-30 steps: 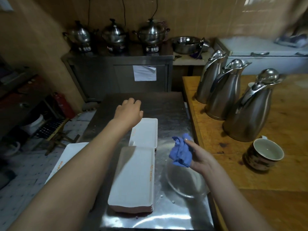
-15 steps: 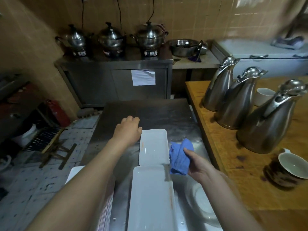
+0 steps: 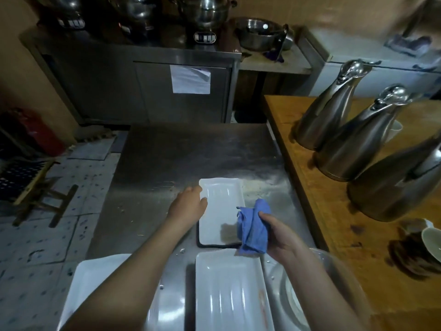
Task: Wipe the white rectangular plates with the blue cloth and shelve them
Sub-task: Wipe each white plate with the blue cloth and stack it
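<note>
Left hand holds plate; right hand, blue cloth; paper unreadable.

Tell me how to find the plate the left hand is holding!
Look at the steel table in the middle. Of the white plates on it, it is the far plate, lying alone beyond the others. The left hand holds its left edge and the blue cloth in the right hand hangs at its right edge; no hand grips the near plates.

A white rectangular plate was seen lengthwise, a second plate at its 6 o'clock; the blue cloth was bunched at its 4 o'clock corner
</note>
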